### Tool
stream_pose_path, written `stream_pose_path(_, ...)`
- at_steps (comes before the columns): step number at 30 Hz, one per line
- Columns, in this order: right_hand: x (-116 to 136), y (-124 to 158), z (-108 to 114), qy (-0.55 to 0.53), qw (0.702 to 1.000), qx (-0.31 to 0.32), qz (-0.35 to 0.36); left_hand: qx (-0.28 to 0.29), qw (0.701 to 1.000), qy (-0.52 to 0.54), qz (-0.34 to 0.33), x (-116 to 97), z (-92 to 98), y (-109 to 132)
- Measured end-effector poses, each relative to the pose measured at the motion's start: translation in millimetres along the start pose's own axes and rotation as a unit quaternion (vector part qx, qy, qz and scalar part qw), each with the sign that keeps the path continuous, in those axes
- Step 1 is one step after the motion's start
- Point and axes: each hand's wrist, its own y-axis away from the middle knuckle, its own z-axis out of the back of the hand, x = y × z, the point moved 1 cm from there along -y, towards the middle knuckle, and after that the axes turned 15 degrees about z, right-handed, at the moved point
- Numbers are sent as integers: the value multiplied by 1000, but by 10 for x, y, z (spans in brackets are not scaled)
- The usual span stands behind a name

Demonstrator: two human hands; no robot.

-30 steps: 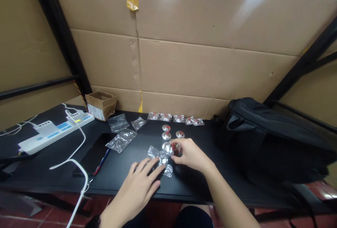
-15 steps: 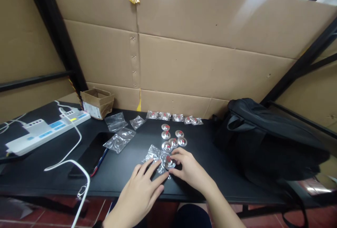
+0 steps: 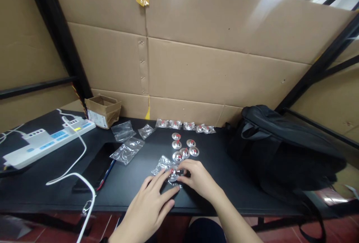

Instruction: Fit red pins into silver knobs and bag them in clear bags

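Observation:
My left hand (image 3: 150, 202) lies with fingers spread, its fingertips over a crumpled clear plastic bag (image 3: 160, 163) and at the left side of a round silver metal disc (image 3: 174, 175). This disc has a raised centre with a red mark. Thumb and index finger of my right hand (image 3: 196, 179) pinch the disc at its right edge, which they partly hide. Just beyond both hands, several similar loose discs (image 3: 178, 156) with red marks lie on the black table (image 3: 221, 187).
Several bagged discs (image 3: 175, 124) line the table's back edge. To the left are flat clear bags (image 3: 127, 149), a black phone-like slab (image 3: 97, 168), a white power strip (image 3: 50, 142) with cables, and an open cardboard box (image 3: 103, 112). A black backpack (image 3: 288, 149) stands on the right.
The disc in my right hand has shifted slightly left, over the plastic bag and toward my left fingertips. The loose discs have stayed in place.

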Motion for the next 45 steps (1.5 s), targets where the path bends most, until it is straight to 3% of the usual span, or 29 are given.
stream_pose_path(6,39,-193,-121,175,984,20,-34,6,1000,4,-2,-28,35,-7)
stream_pose_path(12,92,-382,-267,243,969,20,-33,11,999,42,16,13,58,22)
stream_pose_path(14,109,-369,-212,212,977,31,-20,8,997,69,28,69,19,53)
stream_pose_path(17,144,-240,-28,96,992,57,61,-42,988,114,90,172,-84,82)
stream_pose_path(19,142,-112,89,43,996,27,79,-84,978,133,137,220,-147,67)
stream_pose_path(21,111,10,131,46,997,-11,65,-92,973,137,159,228,-184,20)
stream_pose_path(28,37,166,-133,84,992,-43,89,-72,973,135,171,146,-141,-67)
stream_pose_path(31,83,165,-136,50,990,-79,109,-73,968,153,183,149,-90,-26)
stream_pose_path(33,129,174,-107,-3,990,-107,88,-63,964,167,199,151,-42,0)
stream_pose_path(36,173,203,-115,-97,988,-118,-6,-25,956,182,228,138,23,17)
stream_pose_path(40,177,239,-218,-201,965,-138,-99,-2,947,180,265,101,28,15)
stream_pose_path(42,176,247,-253,-221,958,-149,-105,-22,945,165,280,81,-3,20)
stream_pose_path(45,180,247,-276,-188,971,-129,-68,-45,956,121,265,46,-67,56)
